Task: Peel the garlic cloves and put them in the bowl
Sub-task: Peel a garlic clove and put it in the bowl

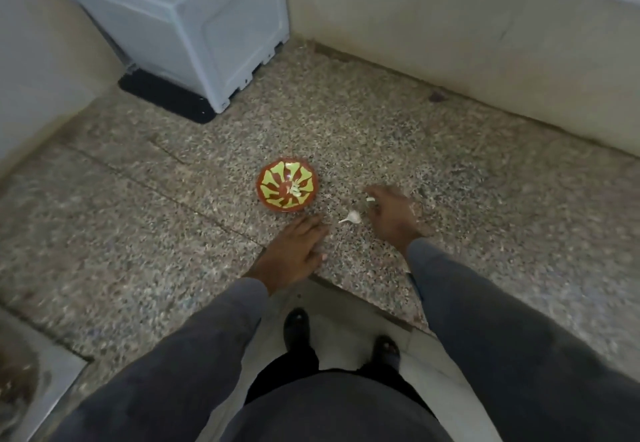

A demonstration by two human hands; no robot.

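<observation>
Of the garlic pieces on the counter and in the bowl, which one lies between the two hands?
The whole garlic clove with the pointed tail, lying on the counter between left hand and right hand. The other pieces lie inside the bowl.

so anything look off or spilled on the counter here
Nothing spilled or damaged. A garlic piece lies loose on the speckled counter between the hands, outside the bowl, which holds a few pale bits.

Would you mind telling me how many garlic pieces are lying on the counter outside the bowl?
2. One garlic piece lies between the two hands; a smaller white piece sits at the right hand's fingertips. More may be hidden under that hand.
</observation>
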